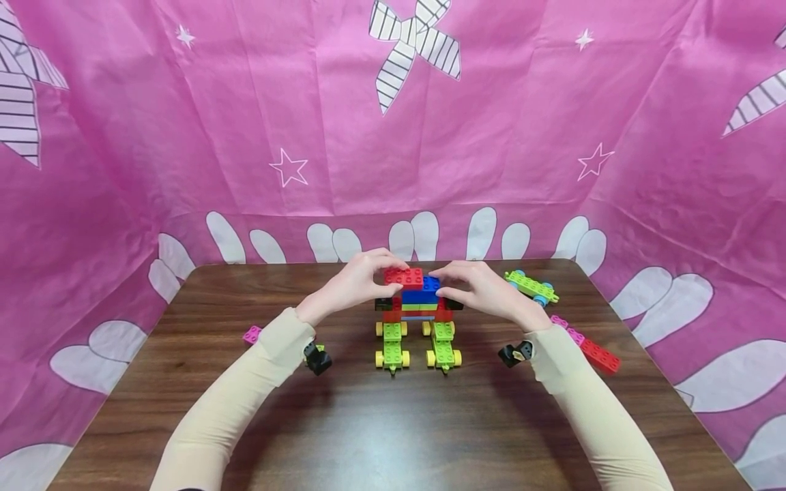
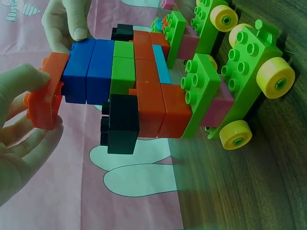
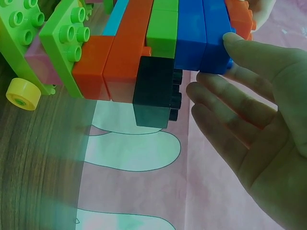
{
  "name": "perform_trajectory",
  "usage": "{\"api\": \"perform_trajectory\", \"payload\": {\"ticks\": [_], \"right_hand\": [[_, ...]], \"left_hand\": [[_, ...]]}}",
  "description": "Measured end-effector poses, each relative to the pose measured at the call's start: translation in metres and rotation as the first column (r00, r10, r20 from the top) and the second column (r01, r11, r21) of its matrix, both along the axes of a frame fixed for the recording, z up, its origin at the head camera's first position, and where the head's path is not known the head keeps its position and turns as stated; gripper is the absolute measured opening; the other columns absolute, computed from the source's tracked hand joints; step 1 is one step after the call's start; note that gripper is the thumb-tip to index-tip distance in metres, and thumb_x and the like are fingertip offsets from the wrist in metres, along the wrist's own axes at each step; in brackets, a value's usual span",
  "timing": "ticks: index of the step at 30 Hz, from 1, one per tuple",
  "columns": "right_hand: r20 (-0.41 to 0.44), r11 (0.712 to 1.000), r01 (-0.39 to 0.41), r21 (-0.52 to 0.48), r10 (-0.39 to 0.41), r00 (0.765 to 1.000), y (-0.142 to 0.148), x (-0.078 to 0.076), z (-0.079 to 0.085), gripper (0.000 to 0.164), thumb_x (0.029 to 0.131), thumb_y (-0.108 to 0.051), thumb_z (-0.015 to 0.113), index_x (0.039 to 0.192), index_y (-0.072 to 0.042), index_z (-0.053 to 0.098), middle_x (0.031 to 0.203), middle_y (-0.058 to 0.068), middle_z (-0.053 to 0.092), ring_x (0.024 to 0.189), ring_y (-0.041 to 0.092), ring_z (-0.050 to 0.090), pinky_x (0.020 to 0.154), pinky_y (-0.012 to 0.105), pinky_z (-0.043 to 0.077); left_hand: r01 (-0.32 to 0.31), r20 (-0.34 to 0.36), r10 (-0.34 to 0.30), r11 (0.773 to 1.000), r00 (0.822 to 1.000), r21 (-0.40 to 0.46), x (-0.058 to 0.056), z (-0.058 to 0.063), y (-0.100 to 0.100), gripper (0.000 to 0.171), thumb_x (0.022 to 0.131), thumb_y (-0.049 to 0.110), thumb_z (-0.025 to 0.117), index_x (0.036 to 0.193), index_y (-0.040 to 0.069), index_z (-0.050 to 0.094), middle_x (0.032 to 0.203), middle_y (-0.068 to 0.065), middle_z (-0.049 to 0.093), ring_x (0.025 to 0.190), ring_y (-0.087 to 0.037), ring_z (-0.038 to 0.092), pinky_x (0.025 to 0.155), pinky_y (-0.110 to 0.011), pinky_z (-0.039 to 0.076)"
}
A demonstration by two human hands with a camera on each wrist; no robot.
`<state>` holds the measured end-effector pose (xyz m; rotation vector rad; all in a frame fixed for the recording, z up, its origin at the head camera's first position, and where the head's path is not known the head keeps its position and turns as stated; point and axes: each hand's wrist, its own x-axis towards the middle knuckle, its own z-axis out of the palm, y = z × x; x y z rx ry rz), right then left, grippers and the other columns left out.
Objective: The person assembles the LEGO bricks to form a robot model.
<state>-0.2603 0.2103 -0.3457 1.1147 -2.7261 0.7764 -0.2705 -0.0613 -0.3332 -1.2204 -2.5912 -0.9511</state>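
A toy built of building bricks stands upright mid-table on two lime wheeled bases [image 1: 391, 344] with yellow wheels. Above them come red bricks [image 2: 153, 105], lime bricks [image 2: 123, 67] and two layers of blue bricks [image 2: 98, 72]. Black bricks [image 3: 156, 91] jut out at either side. My left hand [image 1: 356, 283] pinches a red brick [image 1: 405, 277] between thumb and fingers, tilted against the top left of the blue layer. At the right end, my right hand [image 1: 485, 290] holds the upper blue brick [image 3: 216, 38] with its thumb on the near face.
On the right lie a lime wheeled base [image 1: 531, 287] with blue wheels, pink bricks [image 1: 568, 329] and a long red brick [image 1: 600, 356]. A pink brick [image 1: 252, 334] lies left, beside my left forearm. Pink cloth [image 1: 344, 136] hangs behind the wooden table [image 1: 381, 436].
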Motion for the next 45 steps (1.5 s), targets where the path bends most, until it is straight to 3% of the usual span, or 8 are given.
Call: {"api": "perform_trajectory", "payload": {"ticks": [6,13,21,36,45], "right_hand": [[-0.01,1.0,-0.002,-0.001,0.002,1.0,0.0004,-0.0002,-0.0007,0.037,0.087,-0.032,0.065,0.122,-0.02,0.062,0.104,-0.006,0.068,0.093,0.007,0.063,0.08,0.032,0.055],[-0.016,1.0,-0.004,-0.007,0.004,1.0,0.0003,-0.0006,-0.0011,0.036,0.087,-0.032,0.064,0.122,-0.02,0.062,0.104,-0.006,0.068,0.093,0.007,0.063,0.08,0.033,0.055],[-0.017,1.0,-0.003,-0.005,0.003,1.0,-0.0003,-0.0004,-0.0014,0.037,0.087,-0.032,0.065,0.121,-0.018,0.063,0.104,-0.006,0.068,0.093,0.007,0.063,0.08,0.032,0.055],[-0.013,1.0,0.001,-0.004,-0.001,1.0,0.0009,-0.0003,-0.0015,0.038,0.088,-0.036,0.063,0.122,-0.02,0.062,0.105,-0.006,0.068,0.093,0.006,0.063,0.08,0.03,0.055],[-0.009,1.0,0.005,0.003,-0.005,1.0,0.0002,0.0007,0.0,0.038,0.088,-0.036,0.063,0.122,-0.021,0.062,0.105,-0.007,0.068,0.093,0.006,0.063,0.08,0.029,0.055]], "left_hand": [[0.019,-0.019,-0.019,0.999,1.0,0.027,0.0004,-0.0012,-0.0005,0.03,0.082,0.02,0.07,0.112,0.014,0.067,0.105,0.0,0.065,0.091,-0.01,0.058,0.081,-0.03,0.052],[-0.009,-0.044,0.009,1.0,0.999,-0.002,0.0012,-0.0004,0.0014,0.031,0.082,0.021,0.07,0.111,0.014,0.068,0.106,0.0,0.066,0.093,-0.011,0.059,0.081,-0.027,0.051],[-0.028,-0.032,0.027,0.999,0.999,-0.032,0.0007,0.0006,0.0037,0.031,0.082,0.023,0.07,0.112,0.014,0.068,0.105,0.0,0.066,0.091,-0.011,0.057,0.078,-0.026,0.05],[-0.008,-0.018,0.008,1.0,1.0,0.012,0.0022,-0.0017,0.0006,0.032,0.082,0.021,0.07,0.114,0.014,0.067,0.105,0.001,0.064,0.09,-0.01,0.057,0.078,-0.025,0.051],[-0.013,-0.091,0.015,1.0,0.996,0.017,0.0044,-0.0046,0.0002,0.034,0.082,0.021,0.07,0.116,0.014,0.066,0.103,0.001,0.063,0.084,-0.009,0.056,0.072,-0.023,0.05]]}}
